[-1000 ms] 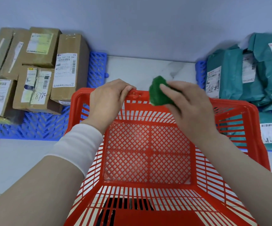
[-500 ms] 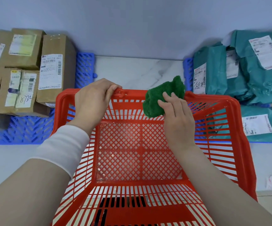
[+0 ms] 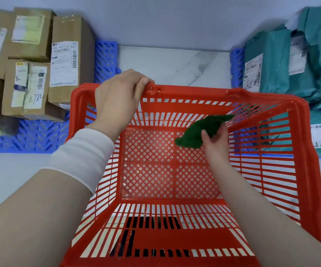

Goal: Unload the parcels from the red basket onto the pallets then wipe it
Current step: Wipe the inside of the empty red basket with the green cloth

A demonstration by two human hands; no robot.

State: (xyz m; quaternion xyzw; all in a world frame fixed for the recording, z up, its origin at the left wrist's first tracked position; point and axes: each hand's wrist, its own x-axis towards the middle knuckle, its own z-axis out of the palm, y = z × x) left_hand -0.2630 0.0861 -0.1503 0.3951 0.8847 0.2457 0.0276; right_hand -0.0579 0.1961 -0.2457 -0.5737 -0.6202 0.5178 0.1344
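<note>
Basket: the red slatted plastic basket (image 3: 203, 92) fills the centre and lower part of the frame, its open top facing the camera; inside it are the right hand and a crumpled dark green cloth (image 3: 200, 132).
Left pallet: brown cardboard parcels (image 3: 67, 60) with white labels lie packed together on a blue plastic pallet (image 3: 105, 60) at the upper left.
Right pallet: teal plastic mailer bags (image 3: 271, 60) are heaped on a second blue pallet (image 3: 237, 68) at the upper right.
Floor: white marbled floor (image 3: 165, 64) shows between the two pallets, beyond the basket.
Left hand: the left hand (image 3: 117, 97), with a white sleeve (image 3: 82, 153) on its forearm, grips the basket's far rim left of centre, fingers curled over the edge.
Right hand: the right hand (image 3: 214, 140) pinches the cloth from below, thumb on its near side, over the mesh bottom toward the far right corner.
Cloth: it stretches up and right from the hand, its tip reaching the far right wall slats; whether it touches the bottom I cannot tell.
Change: half a second ago the cloth was up at the far rim; now it sits lower, inside the basket, and the left hand keeps its hold on the rim.
</note>
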